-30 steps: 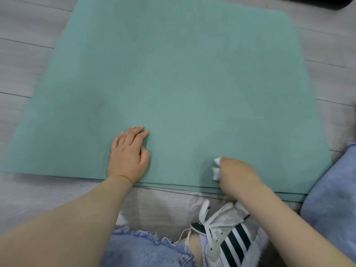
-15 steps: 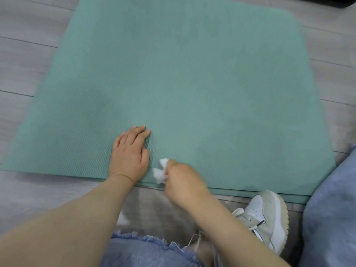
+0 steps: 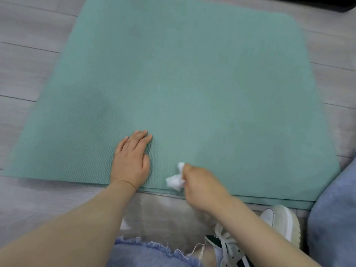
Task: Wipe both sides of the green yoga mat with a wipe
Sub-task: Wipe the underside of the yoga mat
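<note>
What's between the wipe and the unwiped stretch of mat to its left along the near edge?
The left hand lies flat on the green yoga mat, directly left of the wipe that the right hand grips. Nothing else visible blocks it.

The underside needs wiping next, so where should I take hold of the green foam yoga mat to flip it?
Probably the near edge of the green foam yoga mat, left of the left hand, from the person's side: it lies flat there, uncovered, with bare grey plank floor in front.

Light: soft, even, fairly bright.
Shadows: faint.
Glare: dull sheen on floor (image 3: 163, 214).
Blur: slight motion softness.
Edges: wide-angle bowing.
</note>
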### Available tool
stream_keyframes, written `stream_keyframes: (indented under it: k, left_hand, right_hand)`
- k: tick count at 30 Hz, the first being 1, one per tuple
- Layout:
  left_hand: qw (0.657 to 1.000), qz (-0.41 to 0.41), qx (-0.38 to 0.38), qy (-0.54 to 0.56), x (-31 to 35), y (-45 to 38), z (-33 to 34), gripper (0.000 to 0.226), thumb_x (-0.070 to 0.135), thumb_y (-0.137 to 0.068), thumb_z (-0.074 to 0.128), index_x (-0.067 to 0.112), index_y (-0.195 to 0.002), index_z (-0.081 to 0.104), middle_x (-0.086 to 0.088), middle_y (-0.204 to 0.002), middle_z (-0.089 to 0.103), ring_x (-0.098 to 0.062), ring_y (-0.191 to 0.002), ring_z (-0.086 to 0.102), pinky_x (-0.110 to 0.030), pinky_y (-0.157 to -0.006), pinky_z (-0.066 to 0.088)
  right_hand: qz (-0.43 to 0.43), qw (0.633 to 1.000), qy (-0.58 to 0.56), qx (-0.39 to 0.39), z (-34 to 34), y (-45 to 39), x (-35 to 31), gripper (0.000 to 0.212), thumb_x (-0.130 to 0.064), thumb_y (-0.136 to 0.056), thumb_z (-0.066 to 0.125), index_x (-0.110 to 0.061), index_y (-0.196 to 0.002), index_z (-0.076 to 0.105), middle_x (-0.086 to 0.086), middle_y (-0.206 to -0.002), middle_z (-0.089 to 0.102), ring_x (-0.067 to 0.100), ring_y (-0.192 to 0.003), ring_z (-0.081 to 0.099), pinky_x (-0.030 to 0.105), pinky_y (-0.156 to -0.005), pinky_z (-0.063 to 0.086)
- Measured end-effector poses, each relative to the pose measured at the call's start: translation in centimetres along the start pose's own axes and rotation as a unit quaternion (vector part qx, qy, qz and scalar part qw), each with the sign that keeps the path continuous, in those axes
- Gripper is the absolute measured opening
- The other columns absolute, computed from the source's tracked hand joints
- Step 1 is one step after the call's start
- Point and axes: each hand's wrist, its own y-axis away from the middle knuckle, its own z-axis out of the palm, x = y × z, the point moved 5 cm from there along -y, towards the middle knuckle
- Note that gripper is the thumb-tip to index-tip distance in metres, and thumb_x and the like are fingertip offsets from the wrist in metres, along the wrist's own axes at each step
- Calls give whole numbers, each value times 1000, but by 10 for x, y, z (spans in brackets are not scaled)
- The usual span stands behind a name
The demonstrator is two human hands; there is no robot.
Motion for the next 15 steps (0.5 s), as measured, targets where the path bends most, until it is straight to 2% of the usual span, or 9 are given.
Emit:
stream_keyframes:
  k: [3, 5, 7, 9, 10, 11, 12, 14, 15]
  left_hand:
    - [1000, 1, -4, -2, -1, -1, 0, 59, 21, -79, 33, 12, -129, 62, -4, -140, 57, -21, -132, 47, -32, -116, 18]
    - [1000, 0, -5, -2, 0, -2, 0, 58, 21, -79, 33, 12, -129, 62, -4, -139, 57, -20, -132, 46, -31, -116, 17]
    - [1000, 0, -5, -1, 0, -1, 0, 58, 21, -78, 34, 13, -129, 62, -3, -139, 57, -19, -132, 45, -32, -115, 18]
    - [1000, 3, -5, -3, 0, -2, 1, 58, 21, -78, 35, 14, -129, 61, -3, -140, 56, -19, -133, 44, -34, -114, 21]
    - [1000, 3, -8, -4, 0, -2, 1, 58, 21, -78, 35, 14, -129, 61, -2, -140, 56, -19, -133, 44, -34, -114, 21]
    - [1000, 1, -13, -4, -1, -2, 1, 58, 22, -78, 35, 15, -130, 61, -2, -141, 55, -19, -133, 45, -34, -114, 21]
    - [1000, 0, -15, -4, -1, -2, 1, 59, 22, -77, 36, 15, -130, 60, -1, -141, 55, -19, -134, 45, -33, -115, 21]
    - [1000, 2, -14, -3, 0, -2, 1, 59, 23, -77, 36, 15, -131, 60, -1, -142, 55, -18, -134, 43, -32, -115, 19]
    - [1000, 4, -14, -3, 0, -2, 1, 60, 23, -76, 36, 15, -131, 60, -1, -142, 55, -17, -135, 42, -31, -115, 18]
  right_hand:
    - [-197, 976, 47, -77, 11, -19, -35, 13, -9, -84, 51, -12, -96, 47, 14, -93, 61, 34, -85, 56, 33, -65, 40]
    - [-283, 947, 78, -131, 10, -26, -39, 10, -8, -84, 55, -8, -93, 50, 17, -88, 58, 34, -78, 54, 38, -63, 42]
    - [-347, 916, 93, -182, 6, -34, -38, 13, -5, -81, 59, -5, -93, 55, 18, -87, 62, 34, -76, 56, 31, -60, 38]
    - [-388, 888, 107, -221, -4, -59, -36, 20, -4, -80, 57, -10, -98, 60, 8, -93, 70, 28, -83, 63, 25, -63, 40]
    - [-366, 900, 93, -218, -16, -81, -32, 20, -9, -82, 54, -16, -100, 62, 1, -97, 71, 23, -88, 65, 25, -68, 45]
    - [-306, 930, 57, -196, -32, -112, -23, 20, -20, -85, 50, -22, -98, 64, -3, -100, 72, 19, -93, 65, 24, -77, 47]
    - [-245, 958, 25, -145, -53, -143, -8, 25, -31, -88, 45, -25, -100, 67, -3, -105, 71, 16, -99, 65, 22, -86, 45]
    - [-100, 994, 38, 25, -101, -194, 28, 29, -31, -93, 47, -18, -113, 63, 4, -119, 67, 20, -111, 61, 18, -88, 39]
    - [-29, 992, 61, 106, -117, -206, 45, 28, -23, -93, 49, -13, -117, 59, 10, -121, 64, 27, -112, 59, 23, -86, 40]
